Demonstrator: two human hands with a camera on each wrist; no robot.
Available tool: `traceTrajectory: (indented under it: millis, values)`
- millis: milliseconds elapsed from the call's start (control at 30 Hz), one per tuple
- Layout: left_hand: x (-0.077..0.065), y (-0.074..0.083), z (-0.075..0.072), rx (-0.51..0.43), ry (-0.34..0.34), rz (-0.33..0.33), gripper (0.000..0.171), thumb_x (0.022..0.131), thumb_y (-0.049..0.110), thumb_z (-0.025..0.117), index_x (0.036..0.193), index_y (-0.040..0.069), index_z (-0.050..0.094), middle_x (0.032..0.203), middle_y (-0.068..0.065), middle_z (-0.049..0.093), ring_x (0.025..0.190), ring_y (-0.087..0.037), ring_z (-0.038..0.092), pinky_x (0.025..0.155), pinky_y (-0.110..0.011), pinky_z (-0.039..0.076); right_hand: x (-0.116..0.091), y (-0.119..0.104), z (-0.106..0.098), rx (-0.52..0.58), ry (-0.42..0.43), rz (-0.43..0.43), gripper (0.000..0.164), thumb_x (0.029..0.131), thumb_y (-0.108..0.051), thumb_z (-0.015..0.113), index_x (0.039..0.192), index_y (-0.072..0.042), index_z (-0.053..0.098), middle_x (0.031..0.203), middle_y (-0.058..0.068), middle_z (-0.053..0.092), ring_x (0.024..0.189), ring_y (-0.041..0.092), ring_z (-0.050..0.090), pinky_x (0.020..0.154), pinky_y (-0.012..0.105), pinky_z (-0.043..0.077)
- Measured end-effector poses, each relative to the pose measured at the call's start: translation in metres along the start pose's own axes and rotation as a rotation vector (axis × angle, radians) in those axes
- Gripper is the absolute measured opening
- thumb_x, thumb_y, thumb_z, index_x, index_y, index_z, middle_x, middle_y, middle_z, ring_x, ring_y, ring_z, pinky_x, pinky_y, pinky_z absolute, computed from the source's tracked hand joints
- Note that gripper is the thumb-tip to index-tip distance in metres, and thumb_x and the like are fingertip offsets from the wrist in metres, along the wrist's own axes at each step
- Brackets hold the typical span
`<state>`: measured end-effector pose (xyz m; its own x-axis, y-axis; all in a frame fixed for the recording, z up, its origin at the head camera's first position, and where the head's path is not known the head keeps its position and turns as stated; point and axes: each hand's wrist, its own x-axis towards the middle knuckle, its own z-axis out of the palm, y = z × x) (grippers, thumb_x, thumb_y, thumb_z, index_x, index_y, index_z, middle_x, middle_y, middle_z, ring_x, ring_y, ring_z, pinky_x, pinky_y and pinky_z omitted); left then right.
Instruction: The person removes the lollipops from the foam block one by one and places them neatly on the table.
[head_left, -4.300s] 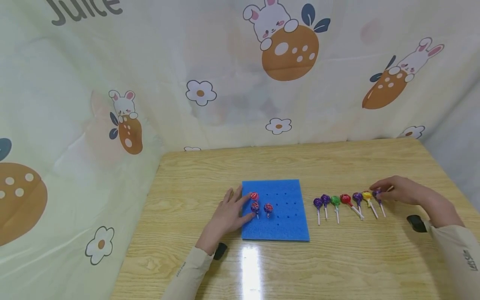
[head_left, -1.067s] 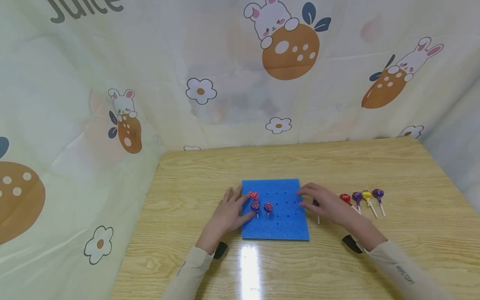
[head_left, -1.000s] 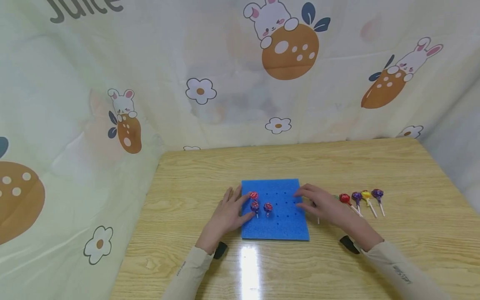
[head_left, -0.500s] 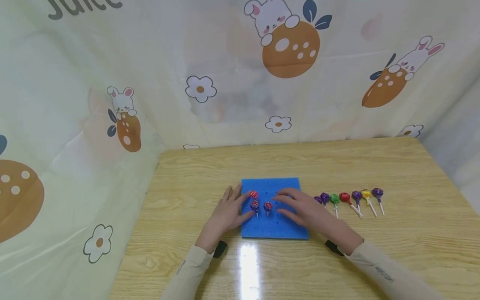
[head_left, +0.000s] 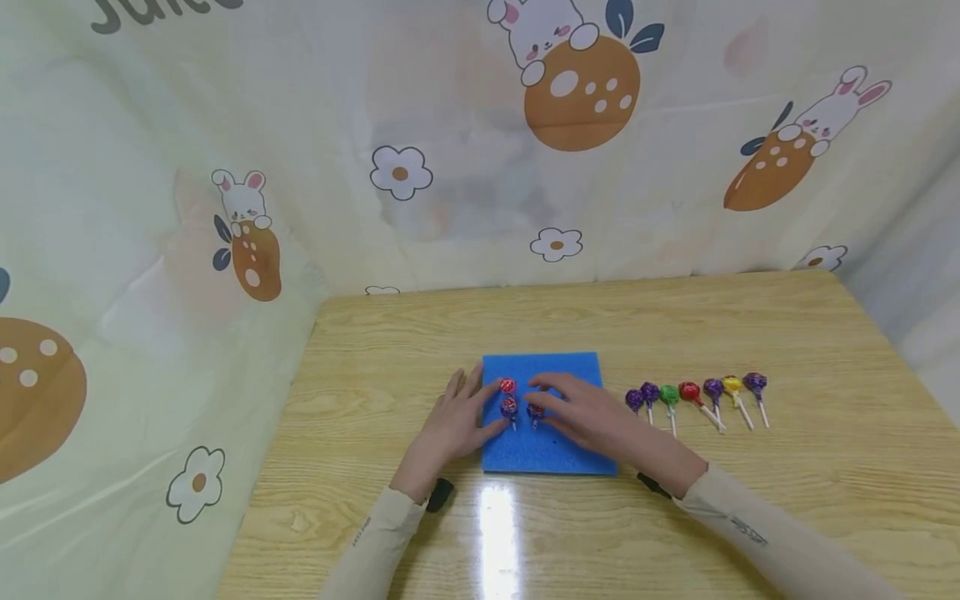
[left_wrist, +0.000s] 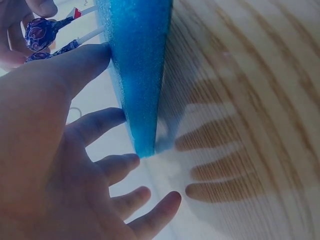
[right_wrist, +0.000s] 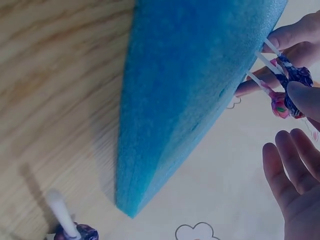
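Note:
A blue foam board (head_left: 551, 458) with small holes lies on the table. Three wrapped lollipops stand in it: a red-pink lollipop (head_left: 507, 386), a purple-red lollipop (head_left: 510, 407) below, and another purple-red lollipop (head_left: 535, 412) to the right. My left hand (head_left: 447, 427) rests at the board's left edge, fingers spread, thumb and index beside the left two. My right hand (head_left: 592, 419) reaches over the board and pinches the right-hand lollipop between thumb and index finger. In the right wrist view the thumb (right_wrist: 306, 100) covers part of a purple lollipop head (right_wrist: 300, 76).
Several lollipops lie in a row right of the board: two purple ones on the left, a green lollipop (head_left: 669, 396), a red lollipop (head_left: 689, 392), another purple, a yellow lollipop (head_left: 732, 385) and a purple lollipop (head_left: 755, 382) at the end. A patterned curtain (head_left: 450, 225) hangs behind the table.
My right hand has moved left from the far end of the lollipop row to the standing lollipop on the board. My left hand has stayed at the board's left edge.

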<state>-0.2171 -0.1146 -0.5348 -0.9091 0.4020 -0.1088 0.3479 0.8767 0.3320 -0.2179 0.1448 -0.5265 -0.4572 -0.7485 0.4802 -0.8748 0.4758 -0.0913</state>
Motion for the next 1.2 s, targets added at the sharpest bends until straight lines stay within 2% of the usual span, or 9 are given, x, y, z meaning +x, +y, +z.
traceTrajectory:
  millis: [200, 533, 900, 1033, 1200]
  values:
    - [0.0, 0.0, 0.0, -0.01, -0.004, -0.007, 0.067, 0.099, 0.055, 0.054, 0.157, 0.027, 0.037, 0.17, -0.009, 0.013, 0.156, -0.041, 0.01, 0.113, -0.069, 0.031, 0.002, -0.002, 0.001, -0.01, -0.023, 0.007, 0.043, 0.086, -0.013, 0.08, 0.126, -0.015, 0.065, 0.132, 0.01, 0.062, 0.121, 0.025, 0.061, 0.095, 0.04, 0.057]
    - [0.0, 0.001, -0.001, -0.013, -0.003, -0.007, 0.067, 0.099, 0.056, 0.054, 0.157, 0.027, 0.037, 0.17, -0.009, 0.013, 0.156, -0.041, 0.01, 0.114, -0.069, 0.031, 0.002, -0.002, 0.0, -0.01, -0.012, -0.004, 0.041, 0.085, -0.011, 0.081, 0.123, -0.013, 0.067, 0.13, 0.01, 0.063, 0.12, 0.024, 0.062, 0.093, 0.04, 0.057]
    - [0.0, -0.001, 0.0, -0.009, 0.003, -0.003, 0.067, 0.099, 0.055, 0.055, 0.157, 0.027, 0.037, 0.17, -0.009, 0.014, 0.155, -0.042, 0.01, 0.113, -0.07, 0.032, 0.006, 0.0, -0.004, 0.008, 0.039, -0.01, 0.05, 0.077, -0.006, 0.085, 0.122, -0.012, 0.065, 0.128, 0.01, 0.063, 0.118, 0.026, 0.063, 0.094, 0.041, 0.057]
    - [0.0, 0.0, -0.003, -0.011, -0.006, -0.009, 0.067, 0.098, 0.055, 0.055, 0.157, 0.027, 0.037, 0.17, -0.009, 0.013, 0.155, -0.043, 0.01, 0.113, -0.069, 0.031, 0.008, 0.001, -0.007, 0.036, 0.031, 0.019, 0.047, 0.081, -0.008, 0.083, 0.124, -0.013, 0.065, 0.129, 0.009, 0.062, 0.119, 0.026, 0.062, 0.095, 0.04, 0.057]
    - [0.0, 0.0, -0.003, -0.005, -0.018, -0.013, 0.068, 0.098, 0.057, 0.054, 0.157, 0.027, 0.037, 0.17, -0.009, 0.013, 0.155, -0.043, 0.01, 0.114, -0.068, 0.031, 0.007, 0.002, -0.012, 0.192, -0.017, 0.152, 0.039, 0.09, -0.012, 0.075, 0.128, -0.014, 0.066, 0.128, 0.004, 0.063, 0.122, 0.023, 0.061, 0.097, 0.042, 0.055]
